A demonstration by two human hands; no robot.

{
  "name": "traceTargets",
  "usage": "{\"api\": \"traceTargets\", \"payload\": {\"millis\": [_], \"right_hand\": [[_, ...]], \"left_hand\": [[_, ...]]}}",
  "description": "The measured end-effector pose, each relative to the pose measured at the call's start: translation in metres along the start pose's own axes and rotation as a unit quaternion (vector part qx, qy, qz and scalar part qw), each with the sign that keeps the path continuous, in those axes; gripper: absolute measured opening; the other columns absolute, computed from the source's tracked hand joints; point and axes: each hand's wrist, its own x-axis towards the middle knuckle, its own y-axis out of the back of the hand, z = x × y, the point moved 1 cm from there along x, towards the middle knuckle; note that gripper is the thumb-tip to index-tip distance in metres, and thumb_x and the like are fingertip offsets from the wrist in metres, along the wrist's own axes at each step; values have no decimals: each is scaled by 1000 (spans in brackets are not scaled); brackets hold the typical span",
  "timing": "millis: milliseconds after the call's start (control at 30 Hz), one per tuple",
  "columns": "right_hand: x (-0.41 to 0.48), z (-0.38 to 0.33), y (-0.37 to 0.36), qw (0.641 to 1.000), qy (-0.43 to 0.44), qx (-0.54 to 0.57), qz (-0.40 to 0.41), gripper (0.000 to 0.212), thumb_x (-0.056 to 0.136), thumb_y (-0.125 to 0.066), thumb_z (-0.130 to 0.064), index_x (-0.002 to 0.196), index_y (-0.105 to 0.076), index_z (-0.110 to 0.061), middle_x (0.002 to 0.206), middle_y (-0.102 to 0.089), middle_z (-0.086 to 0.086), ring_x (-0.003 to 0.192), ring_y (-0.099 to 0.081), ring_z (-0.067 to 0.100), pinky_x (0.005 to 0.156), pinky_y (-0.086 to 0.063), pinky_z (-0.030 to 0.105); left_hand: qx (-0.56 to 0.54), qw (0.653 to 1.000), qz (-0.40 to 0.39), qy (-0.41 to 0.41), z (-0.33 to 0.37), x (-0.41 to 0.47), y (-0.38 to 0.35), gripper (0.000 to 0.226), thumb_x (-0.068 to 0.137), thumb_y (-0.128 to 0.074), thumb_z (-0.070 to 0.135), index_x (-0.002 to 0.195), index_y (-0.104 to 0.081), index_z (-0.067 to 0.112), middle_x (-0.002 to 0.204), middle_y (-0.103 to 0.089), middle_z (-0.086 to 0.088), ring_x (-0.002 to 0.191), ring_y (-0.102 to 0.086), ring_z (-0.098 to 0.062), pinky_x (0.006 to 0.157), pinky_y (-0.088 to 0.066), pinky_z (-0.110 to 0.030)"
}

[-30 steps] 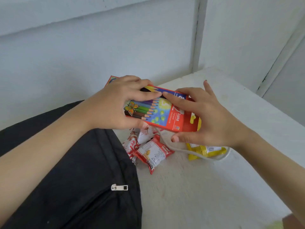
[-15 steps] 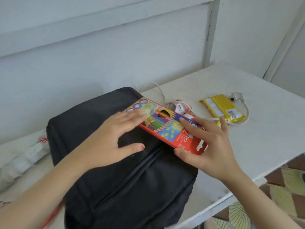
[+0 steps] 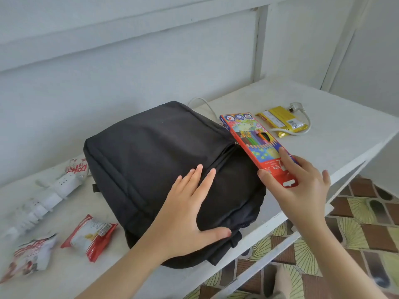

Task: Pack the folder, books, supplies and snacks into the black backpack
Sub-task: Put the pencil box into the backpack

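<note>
The black backpack [image 3: 151, 152] lies flat on the white table [image 3: 336, 139]. My left hand [image 3: 190, 210] rests on its front with fingers spread, holding nothing. My right hand [image 3: 300, 186] grips the near end of a red box of coloured pencils [image 3: 252, 139], which leans tilted against the backpack's right side by the zipper. A yellow snack packet [image 3: 280, 120] lies on the table beyond the box. Two red-and-white snack packets [image 3: 90, 236] [image 3: 30, 255] lie left of the backpack, and a third [image 3: 75, 169] shows behind its left edge.
A white power strip [image 3: 43, 201] stretches along the table's left side. A white cable with a plug [image 3: 295, 106] loops around the yellow packet. The table's front edge [image 3: 280, 219] runs diagonally, with patterned floor tiles [image 3: 356, 234] below it.
The view pulled back and up. The pencil box moved right to the backpack's right side, held by my right hand alone. My left hand let go and settled flat on the backpack.
</note>
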Motion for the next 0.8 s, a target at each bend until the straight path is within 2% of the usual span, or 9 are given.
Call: {"api": "traceTargets", "payload": {"millis": [133,200,267,333,433,533,667,733,800], "right_hand": [[-7,4,9,999,-23,22,16,77,63,-44,-75,128,-55,-36,112,-57,-7,111,-50,12,114,-14,52],[-9,7,13,999,-30,35,25,75,64,-45,-75,128,-55,-37,108,-54,-11,108,-48,9,112,-18,53],[-10,12,14,998,-39,49,28,74,64,-47,-76,128,-54,-39,107,-55,-12,106,-50,12,108,-27,55],[-8,16,13,996,-48,65,29,74,65,-48,-79,128,-54,-41,109,-60,-9,107,-56,19,102,-36,56],[-6,21,11,996,-53,73,26,74,65,-47,-80,128,-54,-41,107,-62,-7,107,-57,22,99,-39,56],[-5,22,9,997,-47,60,29,74,65,-45,-77,127,-55,-39,104,-62,-8,108,-54,19,106,-31,54],[-4,27,2,998,-50,18,26,75,64,-41,-77,127,-56,-39,108,-60,-7,107,-50,14,112,-18,50],[-3,31,-2,998,-54,-4,30,75,64,-42,-76,126,-57,-37,110,-61,-5,108,-51,15,112,-16,51],[-4,38,-7,997,-60,-31,36,76,63,-43,-75,125,-59,-35,112,-61,-1,110,-50,17,112,-15,51]], "left_hand": [[-60,992,105,-41,-9,6,9,69,84,-49,56,144,-24,36,145,-22,32,131,-17,17,110,-19,-20],[-20,982,165,-84,-13,10,15,61,86,-55,42,142,-34,27,143,-34,22,129,-30,8,107,-34,-27],[57,967,193,-155,-13,13,18,54,89,-55,20,140,-38,23,144,-41,3,130,-38,-9,107,-36,-34],[133,937,176,-271,-12,15,15,47,94,-41,3,137,-42,24,143,-44,-3,132,-39,-18,111,-30,-37],[189,889,134,-395,-15,12,8,36,99,-36,7,123,-60,19,129,-59,-2,124,-50,-19,110,-33,-36],[182,906,113,-364,-20,14,14,43,97,-28,7,122,-62,16,119,-65,1,119,-55,-20,109,-34,-36],[179,947,76,-254,-18,9,15,44,88,-49,32,128,-58,15,106,-70,5,120,-52,-19,112,-27,-39],[181,949,78,-244,-10,2,9,43,86,-54,32,126,-59,18,115,-67,3,119,-53,-20,109,-29,-40],[173,948,84,-255,-3,-3,5,43,87,-52,23,130,-55,21,125,-61,0,119,-52,-20,107,-32,-39]]}}
